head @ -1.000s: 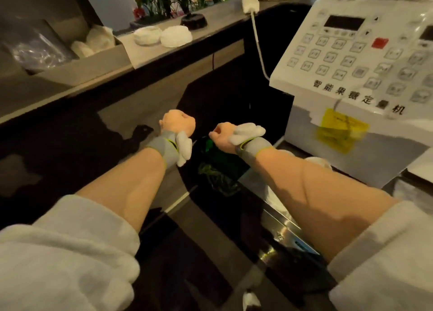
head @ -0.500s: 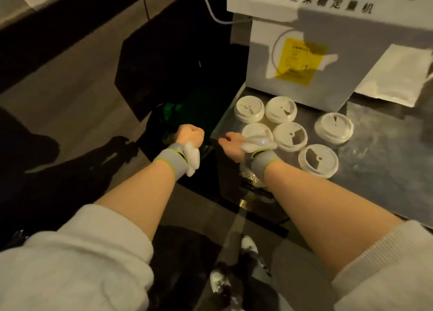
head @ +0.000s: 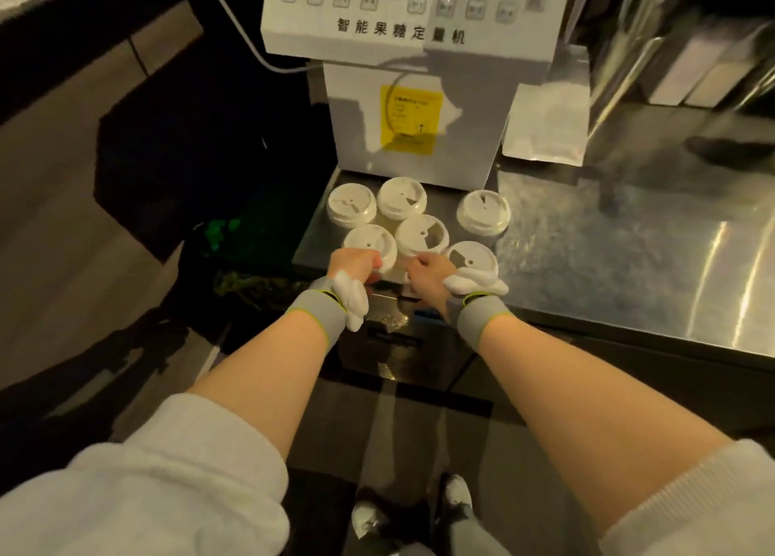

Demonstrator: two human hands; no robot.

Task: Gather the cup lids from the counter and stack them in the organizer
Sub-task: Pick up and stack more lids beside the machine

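Six round white plastic cup lids (head: 421, 233), ridged, with wedge-shaped sip openings, clustered at the left end of the brushed-steel bench (head: 629, 270), before a white boxy machine (head: 413, 52) bearing a yellow label. Left hand (head: 353, 262) and right hand (head: 430, 271) both clenched in fists at the near edge, holding nothing visible. Dark tiled floor (head: 63, 220) below.

six lids (head: 421, 232) on counter (head: 629, 262), before machine (head: 413, 136)
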